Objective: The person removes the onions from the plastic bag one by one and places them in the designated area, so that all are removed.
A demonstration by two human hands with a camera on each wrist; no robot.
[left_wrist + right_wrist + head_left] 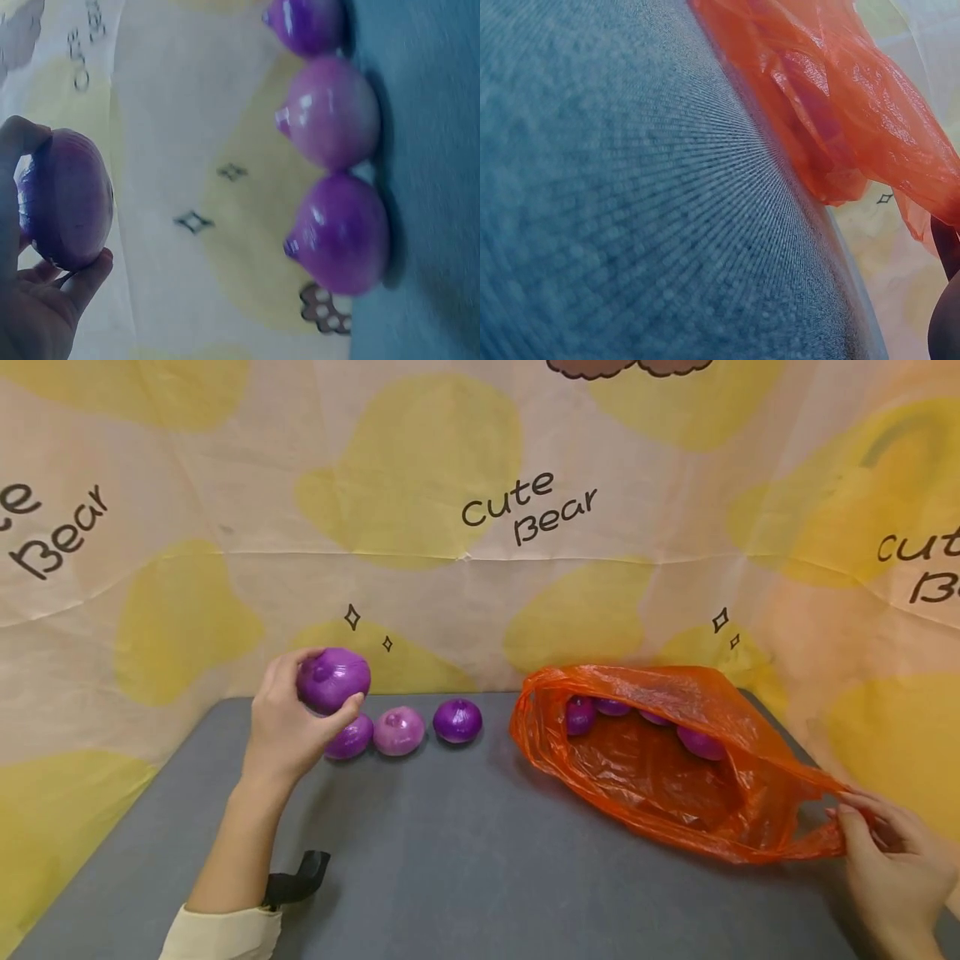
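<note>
Purple, glossy and round, an onion [335, 680] is being gripped in the head view between the thumb and fingers of the left hand [288, 718]. Behind it, a smaller-looking purple onion [350, 737] is being partly covered; a pale pink onion [399, 732] and a dark purple onion [457, 722] are completing the row on the grey table [450, 877]. At the right, a thin handle of a crinkled orange plastic bag [637, 685] is being pinched by the right hand [896, 860]. Inside the gaping bag, several purple onions [701, 743] are being seen along the far side.

In the left wrist view, the gripped onion is being held up, well apart from the three in the row, before a cream-and-yellow printed cloth [161, 112].

In the right wrist view, the bag's gathered plastic is being stretched toward the hand, which is being mostly cut off by the edge.
</note>
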